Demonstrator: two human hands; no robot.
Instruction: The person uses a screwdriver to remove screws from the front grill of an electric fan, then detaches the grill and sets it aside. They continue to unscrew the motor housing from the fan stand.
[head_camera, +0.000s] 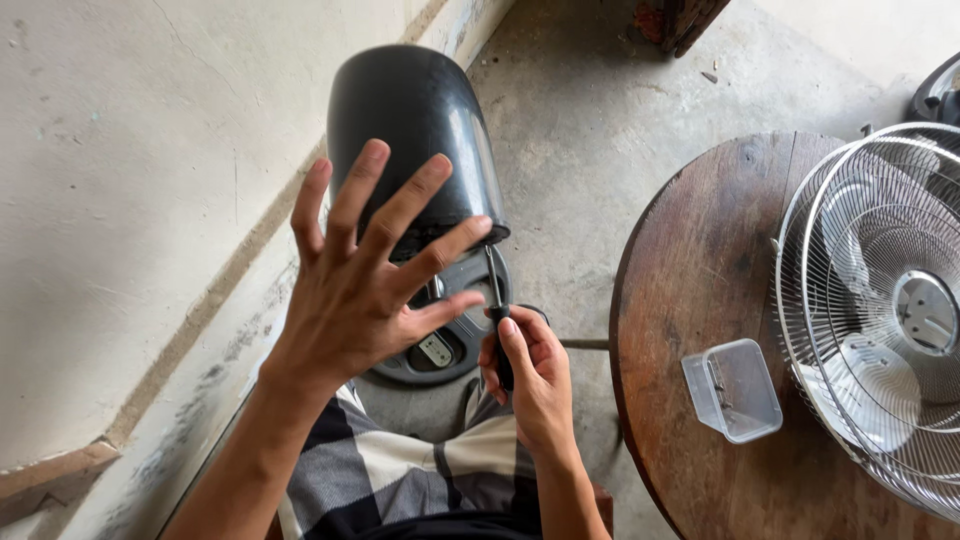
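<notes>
Screwdriver (495, 300) in our right hand (535, 385), black appliance (415, 140) ahead of it: that is the centre of the frame. We keep the right hand closed around the dark handle, thumb along its top, and the thin shaft runs up to the lower rim of the appliance housing, where its tip seems to meet the edge; the exact contact is too small to tell. Our left hand (350, 290) is spread wide, all fingers apart, holding nothing, raised in front of the housing in the middle left of the frame. We cannot tell whether the palm touches the shell or only hovers before it.

The appliance lies on its side above our lap, its rounded glossy body pointing to the upper centre and its round base (450, 340), with feet and a small label, facing us. We judge the shell to be hard plastic, stiff and smooth, so likely slippery under a flat palm and prone to rolling. It looks moderately light, though the base may carry more weight. A surer hold would be around the rim where body meets base.

At the right, a round wooden table (700, 270) bears a small clear plastic container (735, 390) and a metal fan guard (870, 300).
</notes>
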